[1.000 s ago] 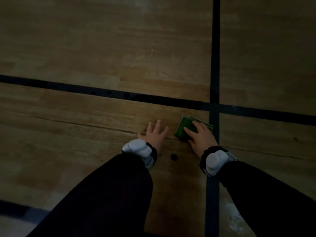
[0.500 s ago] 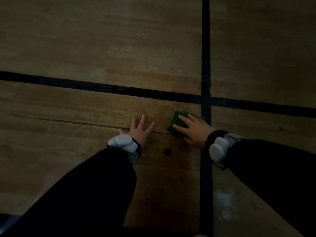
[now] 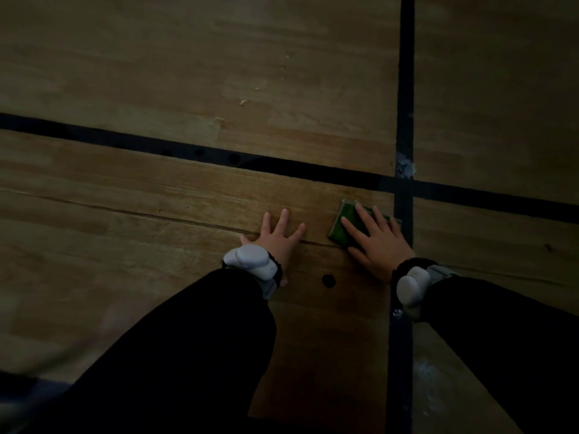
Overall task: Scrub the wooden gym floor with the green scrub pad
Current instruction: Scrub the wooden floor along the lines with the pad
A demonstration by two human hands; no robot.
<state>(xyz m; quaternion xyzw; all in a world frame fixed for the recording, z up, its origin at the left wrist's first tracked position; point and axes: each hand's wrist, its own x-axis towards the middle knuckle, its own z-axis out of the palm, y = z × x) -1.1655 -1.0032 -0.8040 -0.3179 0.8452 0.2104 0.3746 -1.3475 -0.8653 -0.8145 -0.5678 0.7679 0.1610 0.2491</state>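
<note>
Scrub pad (image 3: 343, 225) under right hand (image 3: 377, 242), right of left hand (image 3: 277, 238) on floor (image 3: 156, 214)

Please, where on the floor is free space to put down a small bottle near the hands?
Free: bare boards left of the left hand, and beyond the horizontal black floor line. Crowded: between that hand and the green rectangular scrub pad under the right hand.

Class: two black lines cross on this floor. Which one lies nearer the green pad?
The lengthwise line, just right of the green pad under the right hand; the crosswise line runs farther off.
</note>
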